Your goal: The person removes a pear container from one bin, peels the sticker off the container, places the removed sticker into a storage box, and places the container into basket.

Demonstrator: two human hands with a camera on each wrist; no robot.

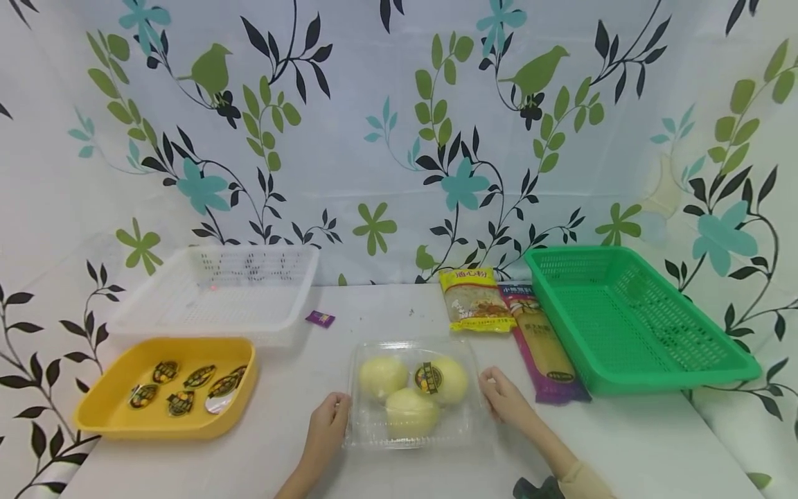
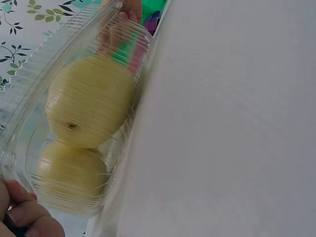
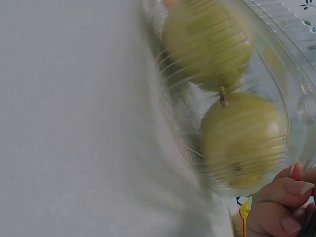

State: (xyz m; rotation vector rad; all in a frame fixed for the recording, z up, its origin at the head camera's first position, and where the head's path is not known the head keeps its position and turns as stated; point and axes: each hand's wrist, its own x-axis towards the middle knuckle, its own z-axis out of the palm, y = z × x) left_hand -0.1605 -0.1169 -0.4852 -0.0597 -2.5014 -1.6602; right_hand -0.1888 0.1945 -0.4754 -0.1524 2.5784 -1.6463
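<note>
A clear plastic clamshell box (image 1: 411, 430) with its lid down stands at the middle of the table. Inside are three round, pale yellow fruits (image 1: 382, 376) that look like pears; one shows a short stem (image 3: 223, 96) in the right wrist view. A dark oval sticker (image 1: 428, 378) with a fruit picture is on the lid over the right-hand fruit. My left hand (image 1: 329, 423) grips the box's left edge with curled fingers. At the opposite edge, my right hand (image 1: 506, 396) pinches the rim between thumb and fingers.
A yellow tray (image 1: 156, 431) at left holds several similar stickers. Behind it stands a white basket (image 1: 212, 305), with a small purple packet (image 1: 321, 319) beside it. A yellow bag (image 1: 476, 301) and a purple noodle packet (image 1: 545, 346) lie next to a green basket (image 1: 642, 319).
</note>
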